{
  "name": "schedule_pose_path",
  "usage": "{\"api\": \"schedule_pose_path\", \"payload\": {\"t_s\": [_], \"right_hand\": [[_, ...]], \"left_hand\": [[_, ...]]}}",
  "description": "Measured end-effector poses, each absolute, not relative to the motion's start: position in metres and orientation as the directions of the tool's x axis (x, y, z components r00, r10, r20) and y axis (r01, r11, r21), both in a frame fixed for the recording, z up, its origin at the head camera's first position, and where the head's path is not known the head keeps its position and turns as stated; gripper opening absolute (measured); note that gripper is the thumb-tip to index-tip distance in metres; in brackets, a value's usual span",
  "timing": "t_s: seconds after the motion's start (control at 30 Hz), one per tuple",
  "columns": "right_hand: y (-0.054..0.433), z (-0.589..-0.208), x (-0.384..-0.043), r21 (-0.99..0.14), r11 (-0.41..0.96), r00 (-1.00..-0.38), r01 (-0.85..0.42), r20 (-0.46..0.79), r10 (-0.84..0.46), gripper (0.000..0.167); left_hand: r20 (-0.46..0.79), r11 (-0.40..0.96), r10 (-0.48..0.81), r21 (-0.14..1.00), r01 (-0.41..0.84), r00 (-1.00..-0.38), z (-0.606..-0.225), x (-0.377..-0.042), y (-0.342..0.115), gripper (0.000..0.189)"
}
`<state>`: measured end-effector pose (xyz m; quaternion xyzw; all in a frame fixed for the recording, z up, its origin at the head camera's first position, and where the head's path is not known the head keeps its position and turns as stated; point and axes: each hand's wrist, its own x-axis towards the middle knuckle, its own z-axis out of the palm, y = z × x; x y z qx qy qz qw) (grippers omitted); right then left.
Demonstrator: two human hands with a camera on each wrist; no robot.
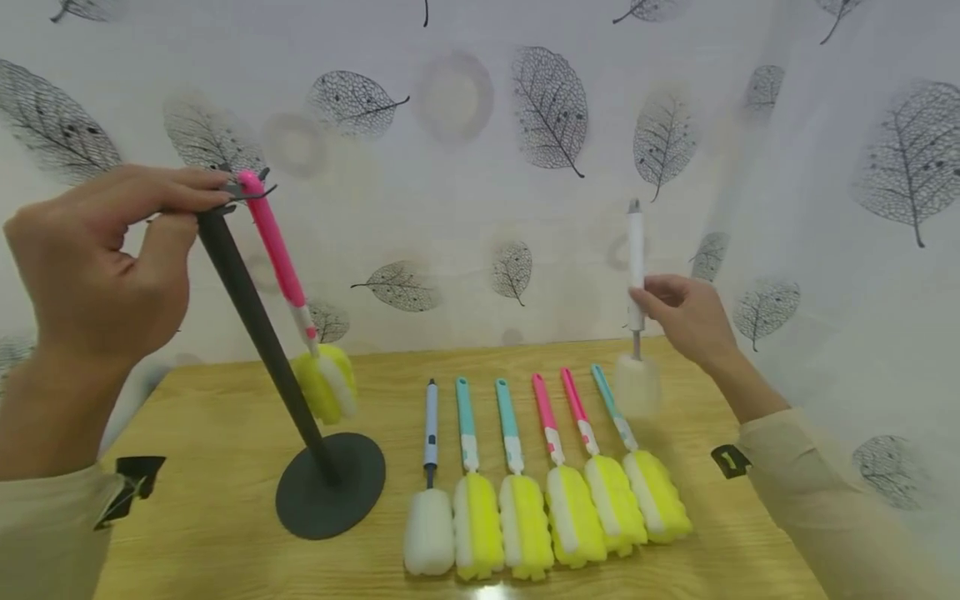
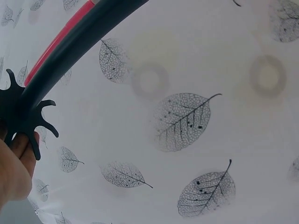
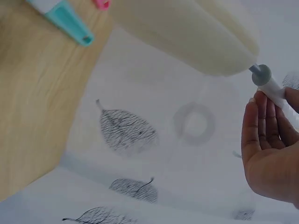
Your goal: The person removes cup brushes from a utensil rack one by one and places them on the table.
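Observation:
My left hand (image 1: 112, 258) grips the hooked top of a dark stand (image 1: 258, 325), whose round base (image 1: 330, 492) is on the table. In the left wrist view its curved hooks (image 2: 49, 126) spread out beside my fingers. From one hook hangs a sponge bottle brush with a pink handle (image 1: 276, 242) and a yellow and white head (image 1: 326, 383). My right hand (image 1: 690, 321) pinches the white handle (image 1: 636, 267) of another bottle brush, held upright with its pale sponge head (image 1: 637, 385) downward. The right wrist view shows that head (image 3: 196, 32) close up, thumb and fingertips on the handle.
Several bottle brushes lie in a row on the wooden table (image 1: 195, 500): a white-headed one (image 1: 430, 533) at the left, then yellow and white ones (image 1: 528, 525) with teal and pink handles. A leaf-print curtain (image 1: 465, 208) hangs behind the table's back edge.

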<state>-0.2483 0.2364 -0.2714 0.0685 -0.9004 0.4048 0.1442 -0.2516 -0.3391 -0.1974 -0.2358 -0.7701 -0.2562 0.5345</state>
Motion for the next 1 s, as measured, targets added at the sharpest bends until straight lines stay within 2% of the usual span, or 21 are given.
{"api": "schedule_pose_path", "payload": {"t_s": [0.07, 0.1, 0.17, 0.27, 0.37, 0.43, 0.57, 0.63, 0.67, 0.7, 0.8, 0.87, 0.9, 0.93, 1.0], "right_hand": [[0.255, -0.280, -0.250, -0.688, 0.706, -0.977, -0.166, 0.214, -0.021, 0.059], [0.262, -0.285, -0.251, -0.666, 0.733, -0.985, -0.138, 0.167, -0.033, 0.061], [0.275, -0.295, -0.253, -0.628, 0.771, -0.994, -0.101, 0.092, -0.054, 0.063], [0.291, -0.311, -0.257, -0.591, 0.802, -0.996, -0.083, 0.016, -0.092, 0.060], [0.303, -0.327, -0.260, -0.611, 0.790, -0.989, -0.051, -0.079, -0.125, 0.052], [0.310, -0.337, -0.262, -0.632, 0.775, -0.977, -0.015, -0.155, -0.145, 0.047], [0.315, -0.358, -0.265, -0.657, 0.753, -0.956, 0.040, -0.245, -0.163, 0.040], [0.315, -0.366, -0.264, -0.659, 0.751, -0.950, 0.051, -0.265, -0.168, 0.039], [0.314, -0.369, -0.263, -0.661, 0.749, -0.947, 0.055, -0.273, -0.171, 0.039], [0.314, -0.372, -0.262, -0.660, 0.750, -0.944, 0.057, -0.279, -0.174, 0.037], [0.312, -0.378, -0.258, -0.653, 0.755, -0.938, 0.055, -0.293, -0.185, 0.035], [0.310, -0.382, -0.257, -0.651, 0.757, -0.933, 0.051, -0.301, -0.196, 0.034], [0.309, -0.384, -0.256, -0.648, 0.761, -0.931, 0.046, -0.304, -0.202, 0.034], [0.308, -0.386, -0.256, -0.650, 0.758, -0.928, 0.049, -0.311, -0.207, 0.034], [0.307, -0.389, -0.256, -0.643, 0.764, -0.923, 0.052, -0.323, -0.209, 0.034]], "left_hand": [[0.946, 0.740, 0.062, 0.171, 0.651, -0.319, -0.196, -0.247, -0.336, 0.022], [0.944, 0.778, 0.087, 0.135, 0.613, -0.319, -0.193, -0.241, -0.334, 0.023], [0.942, 0.785, 0.086, 0.137, 0.605, -0.324, -0.185, -0.224, -0.318, 0.024], [0.947, 0.786, 0.075, 0.138, 0.602, -0.313, -0.175, -0.201, -0.292, 0.027], [0.953, 0.771, 0.062, 0.143, 0.620, -0.297, -0.172, -0.193, -0.280, 0.028], [0.954, 0.788, 0.091, 0.106, 0.606, -0.284, -0.172, -0.199, -0.285, 0.026], [0.954, 0.776, 0.081, 0.121, 0.618, -0.289, -0.174, -0.206, -0.291, 0.026], [0.959, 0.765, 0.082, 0.114, 0.634, -0.271, -0.179, -0.217, -0.302, 0.023], [0.961, 0.742, 0.052, 0.145, 0.654, -0.272, -0.177, -0.211, -0.293, 0.025], [0.962, 0.735, 0.048, 0.149, 0.661, -0.270, -0.186, -0.229, -0.312, 0.022], [0.963, 0.727, 0.031, 0.162, 0.667, -0.269, -0.184, -0.226, -0.306, 0.022], [0.963, 0.739, 0.048, 0.145, 0.657, -0.266, -0.184, -0.225, -0.307, 0.023], [0.964, 0.749, 0.070, 0.119, 0.651, -0.256, -0.190, -0.239, -0.322, 0.022], [0.961, 0.774, 0.091, 0.096, 0.626, -0.260, -0.185, -0.232, -0.314, 0.025], [0.953, 0.781, 0.126, 0.076, 0.619, -0.276, -0.202, -0.267, -0.356, 0.024]]}}
